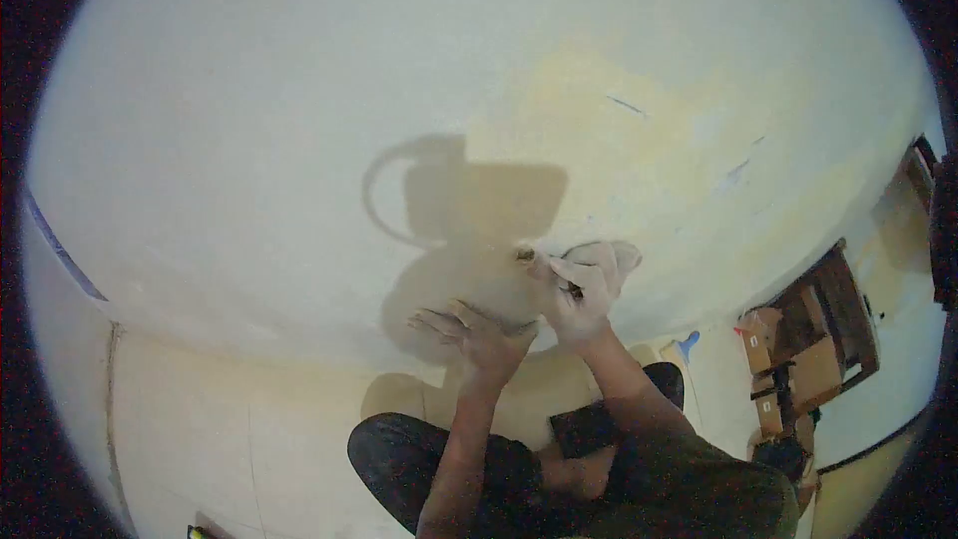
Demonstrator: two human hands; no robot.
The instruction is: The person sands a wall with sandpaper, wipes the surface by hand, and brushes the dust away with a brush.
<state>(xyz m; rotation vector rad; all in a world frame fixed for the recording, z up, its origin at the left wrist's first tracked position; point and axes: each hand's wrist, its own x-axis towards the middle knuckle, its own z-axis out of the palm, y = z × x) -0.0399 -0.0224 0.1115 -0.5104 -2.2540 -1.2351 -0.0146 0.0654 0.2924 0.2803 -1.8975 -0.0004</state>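
Note:
A pale wall with a yellowish patch fills most of the head view. My left hand lies against its lower part, fingers spread, with nothing visible in it. To its right, my right hand, coated with white dust, has its fingers curled close to the wall. It grips something I cannot make out; a dark bit shows between the fingers. Just left of its fingertips is a small dark hole in the wall. The head and hands cast shadows around the hole.
Behind my right knee, a blue-handled tool rests near the wall's base. Cardboard boxes stand at the right beside a brown wooden frame. Thin scratches mark the yellowish patch. My bent legs are close to the wall on the pale floor.

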